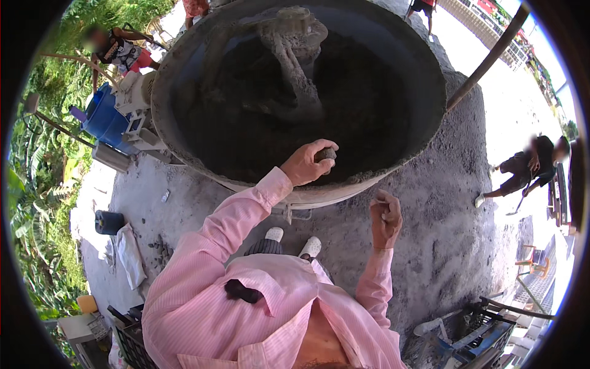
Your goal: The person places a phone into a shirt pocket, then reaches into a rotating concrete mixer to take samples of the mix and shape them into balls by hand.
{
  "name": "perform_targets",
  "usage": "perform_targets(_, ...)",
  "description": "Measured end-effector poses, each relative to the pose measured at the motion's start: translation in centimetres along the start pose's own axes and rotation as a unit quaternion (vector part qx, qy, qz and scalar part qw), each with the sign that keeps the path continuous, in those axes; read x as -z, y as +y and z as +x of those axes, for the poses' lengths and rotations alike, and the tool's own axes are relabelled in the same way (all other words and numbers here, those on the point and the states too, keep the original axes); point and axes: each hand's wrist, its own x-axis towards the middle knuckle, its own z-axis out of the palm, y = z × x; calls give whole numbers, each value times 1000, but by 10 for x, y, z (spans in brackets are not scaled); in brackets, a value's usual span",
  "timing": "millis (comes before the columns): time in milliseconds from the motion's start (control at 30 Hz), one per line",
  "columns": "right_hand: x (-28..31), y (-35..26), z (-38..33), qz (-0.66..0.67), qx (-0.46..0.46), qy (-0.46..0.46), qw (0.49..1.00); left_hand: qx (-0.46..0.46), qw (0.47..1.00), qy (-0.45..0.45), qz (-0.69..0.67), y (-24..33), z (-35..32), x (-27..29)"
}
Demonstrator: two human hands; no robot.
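A dark, rounded lump [326,155], apparently of damp mortar-like mix, is gripped between the thumb and fingers of my left hand [306,164]. That hand is over the near rim of a big round mixer pan [424,144]. Dark grey mix [215,126] covers the pan's bottom, and a crusted mixing arm [297,77] stands inside it toward the far side. To the right, outside the rim, my right hand [386,219] is raised with its fingers curled in, nothing visible in them.
A motor housing [135,92] and blue barrel [107,120] adjoin the pan's left. A pole [488,58] slants off its right rim. Behind me are crates [473,338]. A person [533,163] holding a tool is at right, another [126,52] at far left. A black container [109,222] sits on the ground.
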Motion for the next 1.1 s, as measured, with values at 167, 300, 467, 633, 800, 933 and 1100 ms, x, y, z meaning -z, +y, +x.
perform_targets(167, -42, -70, -18, 71, 3, -72, 995, -115, 993, -22, -5, 9, -38, -19)
perform_targets(300, -67, -80, -53, 20, 58, -16, 998, -106, 987, -91, 84, 24, -62, -18)
perform_targets(467, -99, -86, -115, -31, -25, 8, 999, -188, 970, -103, 114, -11, -98, 0)
perform_targets(633, -120, -94, -161, -82, -44, 67, 993, -160, 962, -167, 147, -44, -131, -3)
perform_targets(800, -129, -50, -213, 129, -213, 164, 955, -186, 955, -162, 163, -37, -153, 18)
perform_targets(933, -120, -32, -242, 205, -424, 200, 859, -213, 974, -4, 72, -24, -152, 66)
perform_targets(1100, -134, 23, -278, 219, -465, 191, 836, -324, 901, 241, 156, -43, -132, 134)
